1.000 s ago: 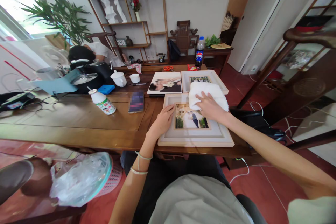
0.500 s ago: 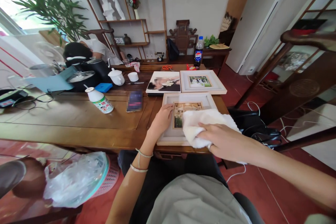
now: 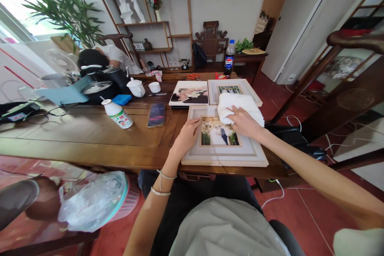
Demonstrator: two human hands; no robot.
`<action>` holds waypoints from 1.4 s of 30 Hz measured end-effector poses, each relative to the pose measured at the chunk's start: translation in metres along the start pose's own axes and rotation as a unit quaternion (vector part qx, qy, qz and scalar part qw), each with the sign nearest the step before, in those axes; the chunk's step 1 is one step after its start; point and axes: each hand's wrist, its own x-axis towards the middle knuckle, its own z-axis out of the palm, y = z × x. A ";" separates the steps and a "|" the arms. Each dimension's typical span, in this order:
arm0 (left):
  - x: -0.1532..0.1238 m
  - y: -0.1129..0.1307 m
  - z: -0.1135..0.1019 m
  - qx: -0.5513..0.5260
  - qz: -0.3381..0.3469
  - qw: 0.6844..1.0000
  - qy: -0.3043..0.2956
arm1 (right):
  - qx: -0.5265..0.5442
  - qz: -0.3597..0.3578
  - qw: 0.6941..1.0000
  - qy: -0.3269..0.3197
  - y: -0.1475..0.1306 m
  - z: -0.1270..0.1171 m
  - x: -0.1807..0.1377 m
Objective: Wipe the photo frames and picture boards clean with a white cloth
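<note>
A picture frame [image 3: 222, 161] with a pale wooden border lies flat at the table's front edge, a small couple photo [image 3: 217, 138] at its centre. My left hand [image 3: 187, 136] is curled over its left side, fingertips beside the photo, holding the frame; its thumb is hard to make out. My right hand [image 3: 244, 122] is closed on a thick white cloth [image 3: 240, 106], pressed on the frame's upper right part. That cloth covers the photo's top right corner and overlaps a second picture frame [image 3: 253, 92] behind. Left of that lies a photo panel [image 3: 189, 93], partly blurred out.
Left on the wooden table [image 3: 75, 136] are a white bottle [image 3: 117, 114], a phone-like object [image 3: 156, 115], a teapot [image 3: 136, 87] and a cup [image 3: 154, 87]. A cola bottle [image 3: 229, 58] and orange scissors [image 3: 193, 76] stand farther back. A person [image 3: 115, 56] leans down at the far left.
My right hand has moved the cloth up and away from me, from the frame's lower right to its upper right, uncovering most of the photo. My left hand stays on the frame.
</note>
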 end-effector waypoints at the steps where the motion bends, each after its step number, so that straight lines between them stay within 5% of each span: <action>1: 0.000 0.000 0.000 -0.003 -0.002 1.000 0.001 | 0.010 -0.006 1.000 -0.004 -0.003 0.001 -0.003; 13: 0.001 -0.002 -0.004 -0.024 -0.014 1.000 0.002 | 0.109 -0.149 0.982 -0.023 -0.080 -0.021 -0.076; 21: 0.000 -0.006 0.002 0.004 0.016 1.000 -0.013 | -0.060 0.022 0.998 0.013 -0.006 -0.011 -0.014; 25: -0.001 -0.005 0.002 0.010 0.008 1.000 -0.009 | -0.050 0.035 0.998 0.008 0.014 -0.002 0.003; 29: -0.001 -0.003 0.000 0.012 -0.004 1.000 -0.017 | -0.025 -0.014 0.999 -0.039 -0.011 -0.002 -0.018; 37: 0.000 -0.002 0.001 0.012 0.002 1.000 -0.015 | 0.118 -0.137 0.981 -0.075 -0.087 -0.048 -0.089; 42: 0.000 -0.002 0.000 0.010 0.006 1.000 -0.013 | 0.107 -0.120 0.986 -0.040 -0.077 -0.027 -0.075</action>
